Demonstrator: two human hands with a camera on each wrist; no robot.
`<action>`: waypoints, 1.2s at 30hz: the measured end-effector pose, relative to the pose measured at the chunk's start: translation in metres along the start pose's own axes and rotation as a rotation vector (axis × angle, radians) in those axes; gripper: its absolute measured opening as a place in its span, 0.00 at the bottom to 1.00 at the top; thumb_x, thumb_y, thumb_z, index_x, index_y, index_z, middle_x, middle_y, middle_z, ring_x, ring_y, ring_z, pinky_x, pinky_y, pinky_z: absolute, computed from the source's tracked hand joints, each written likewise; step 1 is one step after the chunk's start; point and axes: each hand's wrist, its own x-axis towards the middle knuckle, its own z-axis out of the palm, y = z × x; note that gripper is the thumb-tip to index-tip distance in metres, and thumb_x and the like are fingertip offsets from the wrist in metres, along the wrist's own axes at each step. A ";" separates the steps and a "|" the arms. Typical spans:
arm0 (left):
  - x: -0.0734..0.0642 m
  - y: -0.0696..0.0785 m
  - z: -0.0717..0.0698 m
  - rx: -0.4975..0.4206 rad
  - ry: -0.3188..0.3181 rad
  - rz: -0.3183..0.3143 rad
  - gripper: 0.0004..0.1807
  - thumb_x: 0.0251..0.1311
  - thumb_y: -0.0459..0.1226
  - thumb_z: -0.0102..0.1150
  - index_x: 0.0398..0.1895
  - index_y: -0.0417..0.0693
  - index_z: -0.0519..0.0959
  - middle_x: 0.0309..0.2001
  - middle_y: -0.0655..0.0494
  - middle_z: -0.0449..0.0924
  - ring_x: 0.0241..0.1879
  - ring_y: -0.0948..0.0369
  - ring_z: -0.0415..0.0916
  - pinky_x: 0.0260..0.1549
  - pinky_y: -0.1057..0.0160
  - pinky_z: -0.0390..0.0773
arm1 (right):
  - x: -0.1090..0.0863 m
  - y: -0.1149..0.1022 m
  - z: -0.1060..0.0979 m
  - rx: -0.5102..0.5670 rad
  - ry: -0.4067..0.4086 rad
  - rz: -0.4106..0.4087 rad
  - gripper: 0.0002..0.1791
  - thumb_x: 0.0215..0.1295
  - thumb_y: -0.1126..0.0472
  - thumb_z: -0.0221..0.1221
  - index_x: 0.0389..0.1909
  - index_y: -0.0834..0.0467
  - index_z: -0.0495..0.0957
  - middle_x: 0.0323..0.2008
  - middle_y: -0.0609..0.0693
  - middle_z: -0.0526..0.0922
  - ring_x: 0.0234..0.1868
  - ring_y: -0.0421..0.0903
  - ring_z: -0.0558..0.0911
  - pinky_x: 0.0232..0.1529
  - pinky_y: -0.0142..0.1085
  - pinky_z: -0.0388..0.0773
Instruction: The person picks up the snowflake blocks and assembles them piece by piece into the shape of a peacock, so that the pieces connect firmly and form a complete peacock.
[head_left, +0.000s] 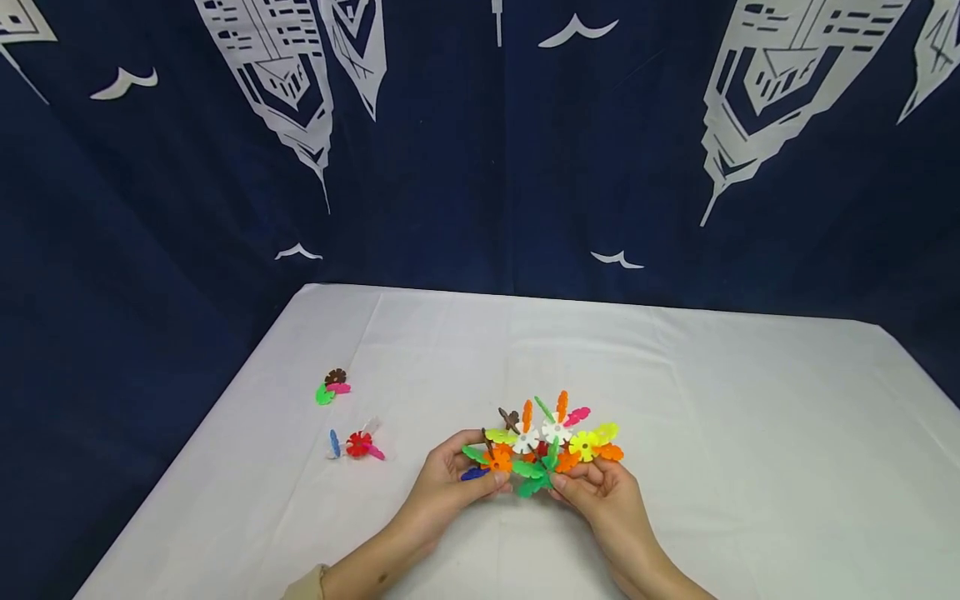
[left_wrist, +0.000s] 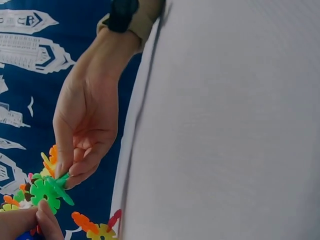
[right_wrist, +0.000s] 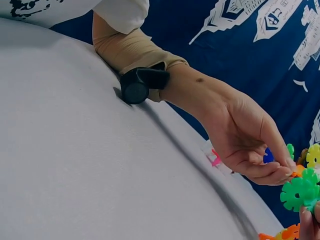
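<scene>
An assembly of interlocking plastic flower discs [head_left: 524, 440] is held between both hands, low over the white table in the head view. It joins green, orange, white, yellow, brown, red, pink and blue discs. My left hand [head_left: 446, 479] grips its left side, the thumb by an orange disc [head_left: 498, 458]. On the near right side, my right hand [head_left: 607, 496] pinches green discs [head_left: 534, 477] with thumb and fingers. The right hand [left_wrist: 87, 115] also shows in the left wrist view, and the left hand [right_wrist: 250, 135] in the right wrist view. Discs partly hide the fingertips.
On the left of the white-covered table [head_left: 750, 442] lies a small group of brown, green and pink discs [head_left: 335, 378]. Nearer, red, pink, blue and clear discs [head_left: 359, 444] lie together. Behind the table hangs a dark blue curtain [head_left: 450, 192] with white prints.
</scene>
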 end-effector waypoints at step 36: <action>-0.004 0.000 0.002 0.109 -0.099 0.048 0.22 0.66 0.35 0.53 0.61 0.42 0.62 0.49 0.50 0.69 0.35 0.56 0.69 0.40 0.65 0.73 | -0.002 0.005 0.000 -0.077 0.019 -0.088 0.09 0.56 0.80 0.57 0.37 0.76 0.69 0.31 0.62 0.80 0.33 0.50 0.84 0.38 0.37 0.80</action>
